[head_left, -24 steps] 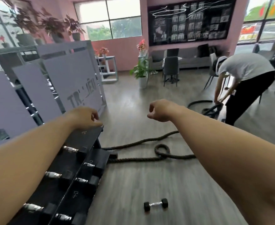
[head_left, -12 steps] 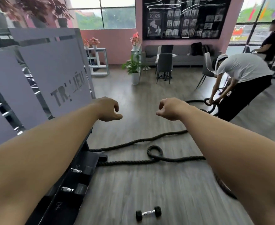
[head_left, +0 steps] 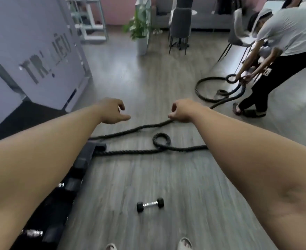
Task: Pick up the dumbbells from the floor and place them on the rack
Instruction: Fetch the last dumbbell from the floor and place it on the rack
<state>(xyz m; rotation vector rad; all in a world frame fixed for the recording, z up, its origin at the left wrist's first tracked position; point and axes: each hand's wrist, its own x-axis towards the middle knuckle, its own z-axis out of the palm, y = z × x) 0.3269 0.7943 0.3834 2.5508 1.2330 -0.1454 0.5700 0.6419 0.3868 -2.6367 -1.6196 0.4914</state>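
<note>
Reaching forward, my left hand (head_left: 112, 112) and right hand (head_left: 183, 110) hang loosely curled, empty, above the grey wood floor (head_left: 166, 177); small black-ended chrome-handled dumbbell (head_left: 150, 204) lies below.

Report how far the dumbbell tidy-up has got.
Done: some chrome-handled dumbbells already sit on the black rack. In hand: nothing; the left hand and right hand are both empty. Left: one small black-headed dumbbell lying on the grey wood floor.

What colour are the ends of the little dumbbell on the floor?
Black, with a shiny silver handle on the small dumbbell; head view.
</note>
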